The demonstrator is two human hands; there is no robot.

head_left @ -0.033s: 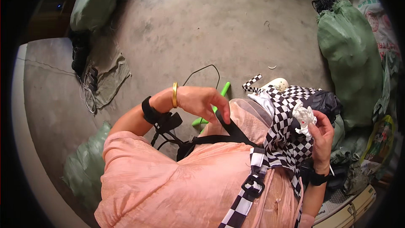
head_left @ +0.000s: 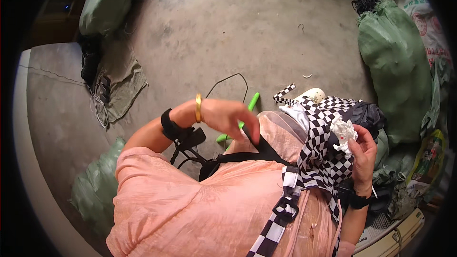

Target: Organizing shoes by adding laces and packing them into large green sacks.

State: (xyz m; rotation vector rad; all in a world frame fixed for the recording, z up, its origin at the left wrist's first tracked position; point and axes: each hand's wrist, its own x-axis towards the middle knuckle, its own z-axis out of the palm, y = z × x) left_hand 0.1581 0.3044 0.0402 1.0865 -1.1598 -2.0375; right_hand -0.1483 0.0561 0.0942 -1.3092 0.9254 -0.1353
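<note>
My left hand (head_left: 233, 118) is bent over my lap with its fingers curled down, pinching a black strap (head_left: 266, 148) that runs across my waist. A gold bangle (head_left: 198, 108) and a black band (head_left: 170, 126) sit on that arm. On the other side, my right hand (head_left: 364, 154) holds a crumpled white piece of tissue or cloth (head_left: 342, 133) with a small red spot, between thumb and fingers. Black-and-white checkered fabric (head_left: 323, 138) lies over my lap beside it. A checkered strap with a black buckle (head_left: 285, 209) hangs down my front.
On the floor ahead lie a cream clog (head_left: 312, 95), a bright green bar (head_left: 254, 101) and a thin dark wire loop (head_left: 228, 79). A large green sack (head_left: 395, 66) stands at the right, another sack (head_left: 112, 2) at the far left. Cables (head_left: 99, 102) rest on the left.
My left hand has shifted very slightly and looks more blurred. The right hand and the white piece stay where they were.
</note>
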